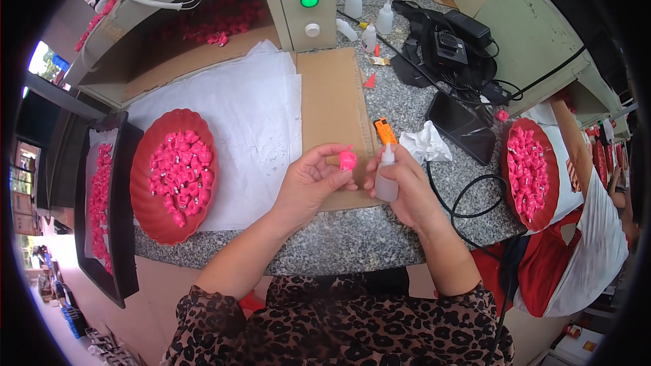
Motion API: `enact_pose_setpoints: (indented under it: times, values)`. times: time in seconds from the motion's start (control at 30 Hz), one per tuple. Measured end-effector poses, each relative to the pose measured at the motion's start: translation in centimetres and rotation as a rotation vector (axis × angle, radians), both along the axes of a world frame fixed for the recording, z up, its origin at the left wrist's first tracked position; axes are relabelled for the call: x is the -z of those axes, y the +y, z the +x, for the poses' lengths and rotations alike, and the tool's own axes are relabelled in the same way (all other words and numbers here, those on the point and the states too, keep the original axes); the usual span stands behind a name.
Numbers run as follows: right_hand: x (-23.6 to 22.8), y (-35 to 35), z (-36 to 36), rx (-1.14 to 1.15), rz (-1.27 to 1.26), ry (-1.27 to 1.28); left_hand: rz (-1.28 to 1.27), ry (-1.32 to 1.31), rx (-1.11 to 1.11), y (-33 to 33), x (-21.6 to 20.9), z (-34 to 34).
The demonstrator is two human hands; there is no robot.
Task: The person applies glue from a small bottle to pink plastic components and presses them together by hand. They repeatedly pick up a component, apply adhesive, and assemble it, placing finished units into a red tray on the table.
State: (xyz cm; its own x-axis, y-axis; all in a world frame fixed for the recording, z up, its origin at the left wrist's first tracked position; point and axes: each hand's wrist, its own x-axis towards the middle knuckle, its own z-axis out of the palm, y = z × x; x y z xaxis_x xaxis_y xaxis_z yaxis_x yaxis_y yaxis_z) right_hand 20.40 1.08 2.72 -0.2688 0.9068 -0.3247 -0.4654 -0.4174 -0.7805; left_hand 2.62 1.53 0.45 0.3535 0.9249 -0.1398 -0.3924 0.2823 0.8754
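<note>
Between the thumb and fingers of my left hand (pixel 313 179) is a small pink plastic piece (pixel 348 160), held up over the cardboard. My right hand (pixel 410 190) is closed round a small white squeeze bottle (pixel 387 179) with a pointed tip, upright and a little to the right of the pink piece. Bottle and piece are apart. An orange tool (pixel 384 131), partly hidden by the bottle and fingers, shows just behind my right hand. To the left stands a red scalloped dish (pixel 140 196) full of similar pink pieces.
Left of the dish is a black tray (pixel 129 257) with pink pieces. White paper (pixel 237 135) and cardboard (pixel 329 88) cover the granite top. On the right are crumpled tissue (pixel 427 142), a phone (pixel 461 125), looped black cable (pixel 468 215) and another red dish (pixel 555 183) beside a person's arm (pixel 576 139).
</note>
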Motion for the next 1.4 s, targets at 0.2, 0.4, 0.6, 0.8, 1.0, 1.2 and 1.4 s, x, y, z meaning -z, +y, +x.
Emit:
enact_pose_setpoints:
  times: [0.2, 0.4, 0.6, 0.8, 1.0, 1.2, 1.4]
  values:
    - [-0.7, 0.2, 0.3, 0.019, 0.079, -0.064, -0.031, -0.078, -0.030, 0.2, -0.1, -0.3]
    - [0.1, 0.6, 1.6, 0.068, 0.194, 0.047, -0.003, -0.027, -0.012, 0.1, 0.0, -0.4]
    - [-0.7, 0.4, 0.9, 0.228, 0.169, -0.019, 0.027, -0.023, -0.068, 0.0, 0.1, -0.3]
    - [0.9, 0.3, 1.2, 0.295, 0.291, 0.090, 0.046, -0.014, -0.063, 0.1, 0.3, -0.4]
    - [0.4, 0.0, 1.1, 0.246, 0.339, 0.093, 0.100, -0.001, -0.070, -0.4, 0.3, -0.2]
    - [0.3, -0.6, 0.3, 0.320, 0.582, -0.102, 0.092, 0.027, -0.078, -0.4, 0.3, -0.2]
    - [0.8, -0.9, -0.2, 0.341, 0.709, -0.306, 0.089, 0.042, -0.095, -0.4, 0.3, -0.2]
